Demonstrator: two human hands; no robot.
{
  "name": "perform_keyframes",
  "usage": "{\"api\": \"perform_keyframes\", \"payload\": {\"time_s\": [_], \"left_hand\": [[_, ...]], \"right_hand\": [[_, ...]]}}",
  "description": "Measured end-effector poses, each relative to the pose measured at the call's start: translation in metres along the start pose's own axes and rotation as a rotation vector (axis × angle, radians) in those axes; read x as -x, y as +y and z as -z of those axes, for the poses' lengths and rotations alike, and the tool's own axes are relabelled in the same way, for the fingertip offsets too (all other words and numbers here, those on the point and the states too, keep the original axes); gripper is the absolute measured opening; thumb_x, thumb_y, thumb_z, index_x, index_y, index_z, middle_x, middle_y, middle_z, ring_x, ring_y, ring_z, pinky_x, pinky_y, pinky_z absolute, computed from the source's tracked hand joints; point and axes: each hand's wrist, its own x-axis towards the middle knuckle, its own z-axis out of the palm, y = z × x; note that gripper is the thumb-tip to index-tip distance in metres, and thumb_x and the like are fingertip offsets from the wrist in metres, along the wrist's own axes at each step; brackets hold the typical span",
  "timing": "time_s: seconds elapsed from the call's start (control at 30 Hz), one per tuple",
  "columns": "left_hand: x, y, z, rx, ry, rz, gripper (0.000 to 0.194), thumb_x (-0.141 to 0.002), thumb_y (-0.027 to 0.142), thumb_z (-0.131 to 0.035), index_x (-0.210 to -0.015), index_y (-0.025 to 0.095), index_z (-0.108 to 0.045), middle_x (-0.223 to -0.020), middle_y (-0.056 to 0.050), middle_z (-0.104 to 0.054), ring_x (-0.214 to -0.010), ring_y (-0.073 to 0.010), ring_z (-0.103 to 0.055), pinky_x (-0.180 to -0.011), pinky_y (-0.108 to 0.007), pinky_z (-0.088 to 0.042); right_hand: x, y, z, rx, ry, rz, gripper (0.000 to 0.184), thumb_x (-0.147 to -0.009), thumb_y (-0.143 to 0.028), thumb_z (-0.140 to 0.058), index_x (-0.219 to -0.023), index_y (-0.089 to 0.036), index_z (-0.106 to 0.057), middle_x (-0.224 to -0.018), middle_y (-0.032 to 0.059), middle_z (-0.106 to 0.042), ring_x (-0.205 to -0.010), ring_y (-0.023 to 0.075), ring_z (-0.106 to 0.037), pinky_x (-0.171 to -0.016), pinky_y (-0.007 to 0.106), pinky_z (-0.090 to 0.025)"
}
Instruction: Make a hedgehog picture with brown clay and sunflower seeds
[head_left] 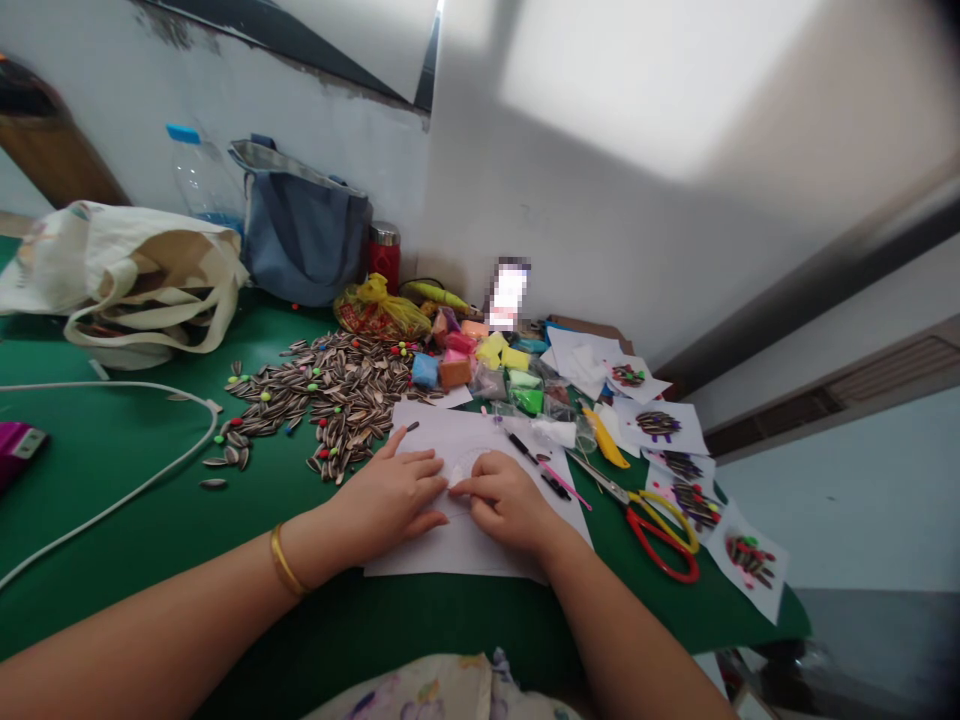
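Observation:
A sheet of white paper (480,560) lies in front of me, with a faint pencil drawing on it. My left hand (397,497) rests flat on the paper, fingers stretched towards the right hand. Over the drawing, my right hand (510,500) has its index finger pointing left and its other fingers curled; anything inside them is hidden. A small whitish patch (458,474) shows by the right fingertip. One dark sunflower seed (412,426) lies near the paper's upper left. A black pen (556,487) and a thin pink stick (566,482) lie right of my right hand.
Striped sunflower seeds (352,375) are heaped at the back left, beside packets of coloured clay (454,374). Scissors (660,520) and seed-decorated paper cards (750,565) lie right. A phone (508,293) leans on the wall. A white cable (165,465) crosses the green table (120,580).

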Motion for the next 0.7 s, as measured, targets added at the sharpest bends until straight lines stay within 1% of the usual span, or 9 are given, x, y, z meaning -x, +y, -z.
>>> {"api": "perform_keyframes", "payload": {"time_s": [0.1, 0.2, 0.43, 0.57, 0.7], "left_hand": [[-0.0003, 0.0002, 0.0008, -0.011, -0.002, -0.009, 0.025, -0.088, 0.041, -0.064, -0.107, 0.025, -0.068, -0.117, -0.007, -0.068, -0.117, -0.0252, -0.060, -0.120, -0.058, -0.006], [0.0002, 0.0003, -0.0007, -0.022, 0.001, -0.005, 0.025, -0.087, 0.042, -0.064, -0.105, 0.025, -0.068, -0.119, -0.007, -0.067, -0.117, -0.0251, -0.060, -0.120, -0.058, -0.005], [0.0004, 0.0019, -0.0010, -0.043, 0.011, -0.012, 0.033, -0.085, 0.042, -0.067, -0.112, 0.024, -0.065, -0.120, -0.008, -0.067, -0.117, -0.0250, -0.060, -0.121, -0.055, -0.006], [0.0004, 0.0017, -0.0012, -0.065, 0.014, -0.026, 0.028, -0.086, 0.042, -0.066, -0.110, 0.026, -0.066, -0.121, -0.007, -0.066, -0.117, -0.0252, -0.060, -0.121, -0.056, -0.007], [0.0006, 0.0021, -0.0014, -0.064, 0.015, -0.015, 0.030, -0.086, 0.042, -0.066, -0.111, 0.026, -0.066, -0.124, -0.008, -0.066, -0.120, -0.0260, -0.059, -0.121, -0.056, -0.007]], "right_hand": [[-0.0003, -0.0015, 0.0002, -0.032, 0.025, -0.009, 0.031, -0.077, -0.007, -0.057, -0.096, -0.021, -0.077, -0.082, 0.0043, -0.060, -0.081, 0.0186, -0.056, -0.078, 0.033, -0.045], [-0.0008, -0.0015, -0.0010, -0.044, 0.022, -0.019, 0.029, -0.077, -0.006, -0.057, -0.092, -0.020, -0.077, -0.082, 0.0046, -0.061, -0.081, 0.0188, -0.057, -0.078, 0.033, -0.046], [-0.0017, -0.0009, -0.0019, -0.035, 0.001, -0.025, 0.031, -0.077, -0.006, -0.056, -0.096, -0.019, -0.076, -0.083, 0.0055, -0.063, -0.083, 0.0196, -0.058, -0.079, 0.034, -0.047], [-0.0021, -0.0022, -0.0005, -0.055, 0.016, -0.037, 0.029, -0.077, -0.005, -0.057, -0.092, -0.019, -0.076, -0.082, 0.0049, -0.062, -0.083, 0.0191, -0.058, -0.079, 0.033, -0.047], [-0.0018, -0.0018, -0.0018, -0.045, -0.006, -0.032, 0.031, -0.077, -0.005, -0.057, -0.096, -0.019, -0.076, -0.083, 0.0051, -0.062, -0.083, 0.0193, -0.058, -0.079, 0.033, -0.047]]}}
